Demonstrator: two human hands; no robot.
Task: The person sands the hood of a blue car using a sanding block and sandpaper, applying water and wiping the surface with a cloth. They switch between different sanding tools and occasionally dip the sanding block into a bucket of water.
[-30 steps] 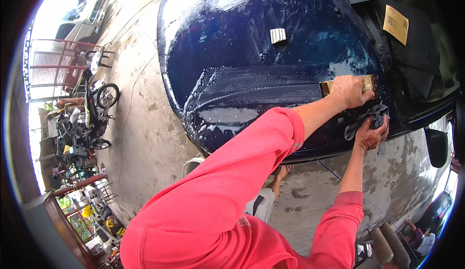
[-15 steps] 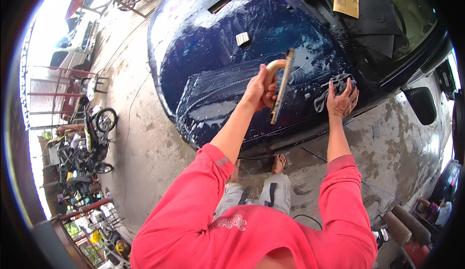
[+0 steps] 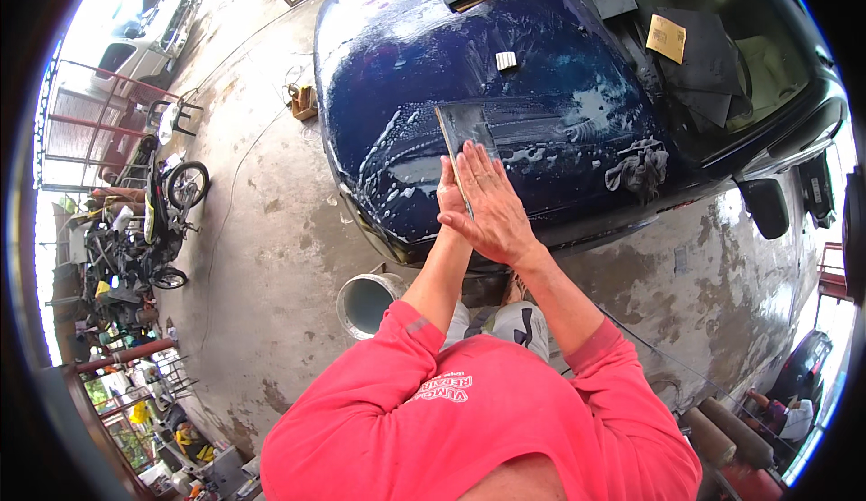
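One flat grey sanding sheet [image 3: 465, 131] is held upright over the wet dark blue car hood [image 3: 397, 68], near its front edge. The sheet is pressed between two hands. The right hand [image 3: 492, 205] is laid flat against it with its fingers [image 3: 481, 165] stretched out straight. The left hand [image 3: 448, 200] is mostly hidden behind the sheet and the right hand, so it cannot be told if its fingers are bent or straight. One grey rag [image 3: 639, 165] is seen lying on the hood, well to the right of the hands. One small white block [image 3: 506, 60] is seen higher up on the hood. One round metal bucket [image 3: 365, 303] is set on the concrete floor [image 3: 262, 230] below the car. Two red sleeves [image 3: 379, 384] are worn.
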